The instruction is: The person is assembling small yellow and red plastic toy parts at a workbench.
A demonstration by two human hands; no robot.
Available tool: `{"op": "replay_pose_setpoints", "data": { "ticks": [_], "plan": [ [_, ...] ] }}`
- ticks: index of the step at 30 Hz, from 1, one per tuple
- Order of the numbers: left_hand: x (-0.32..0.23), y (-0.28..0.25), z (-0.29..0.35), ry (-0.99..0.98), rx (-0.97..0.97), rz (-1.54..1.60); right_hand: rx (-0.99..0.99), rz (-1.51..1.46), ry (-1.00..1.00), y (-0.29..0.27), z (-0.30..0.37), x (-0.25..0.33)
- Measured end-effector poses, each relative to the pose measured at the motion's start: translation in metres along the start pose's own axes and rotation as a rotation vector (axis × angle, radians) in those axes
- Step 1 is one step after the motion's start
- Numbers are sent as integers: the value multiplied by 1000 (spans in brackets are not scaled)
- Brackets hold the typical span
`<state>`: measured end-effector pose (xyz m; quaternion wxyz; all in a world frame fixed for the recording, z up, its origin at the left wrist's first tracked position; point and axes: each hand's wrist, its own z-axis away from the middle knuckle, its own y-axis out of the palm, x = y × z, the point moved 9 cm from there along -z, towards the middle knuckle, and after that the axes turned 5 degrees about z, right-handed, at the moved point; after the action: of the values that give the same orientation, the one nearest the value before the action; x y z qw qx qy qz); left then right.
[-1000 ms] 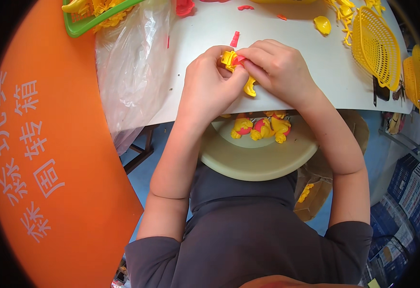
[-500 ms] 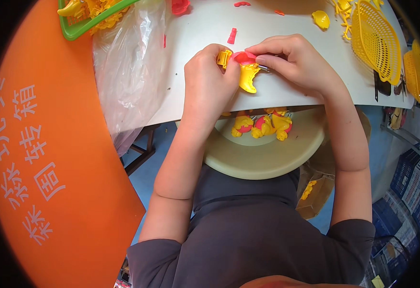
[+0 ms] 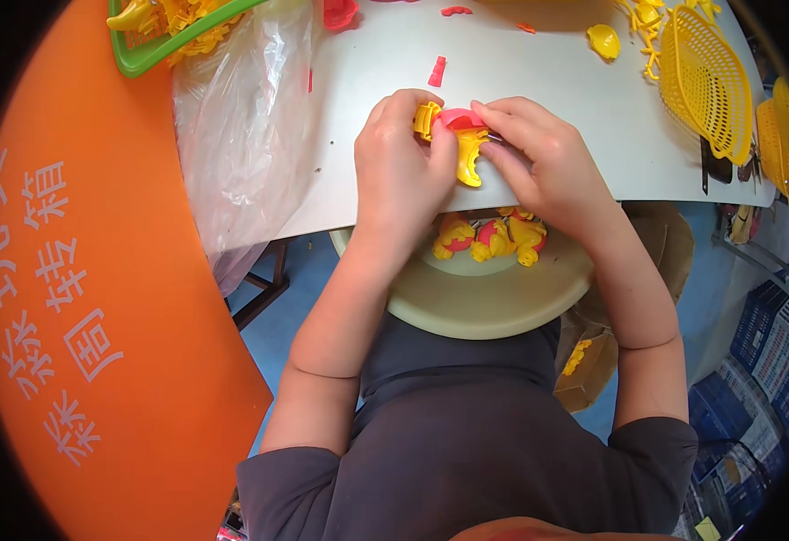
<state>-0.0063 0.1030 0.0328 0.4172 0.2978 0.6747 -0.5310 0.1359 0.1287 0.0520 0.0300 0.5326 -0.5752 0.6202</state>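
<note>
Both my hands meet over the near edge of the white table. Pinched in my left hand (image 3: pixel 403 162) is a yellow plastic toy part (image 3: pixel 470 160), curved at its lower end, with another yellow piece (image 3: pixel 426 119) showing by the fingers. A red plastic piece (image 3: pixel 460 118) sits against its top, between the two hands. My right hand (image 3: pixel 547 162) closes its thumb and fingers on the right end of these parts, where a small dark metallic bit shows. Below, a beige basin (image 3: pixel 484 316) on my lap holds several yellow-and-red toy figures (image 3: pixel 495 240).
A red strip (image 3: pixel 437 71) and a yellow shell piece (image 3: pixel 603 41) lie on the table (image 3: pixel 367 54). Yellow mesh baskets (image 3: pixel 705 86) stand at right. At left are a clear plastic bag (image 3: pixel 246 135), an orange surface (image 3: pixel 115 270) and a green-rimmed basket (image 3: pixel 137 63) of yellow parts.
Both hands have come slightly nearer to me with the toy parts. My right hand has turned and drawn in closer to the left, its fingers now over the red piece's right end.
</note>
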Motion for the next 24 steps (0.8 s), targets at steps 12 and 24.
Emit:
{"op": "replay_pose_setpoints", "data": {
  "ticks": [12, 24],
  "plan": [
    [11, -4, 16, -167, 279, 991, -51, -87, -173, -21, -17, 30],
    [-9, -21, 30, 243, 36, 719, -296, 163, -390, -23, 8, 56]
  ]
}}
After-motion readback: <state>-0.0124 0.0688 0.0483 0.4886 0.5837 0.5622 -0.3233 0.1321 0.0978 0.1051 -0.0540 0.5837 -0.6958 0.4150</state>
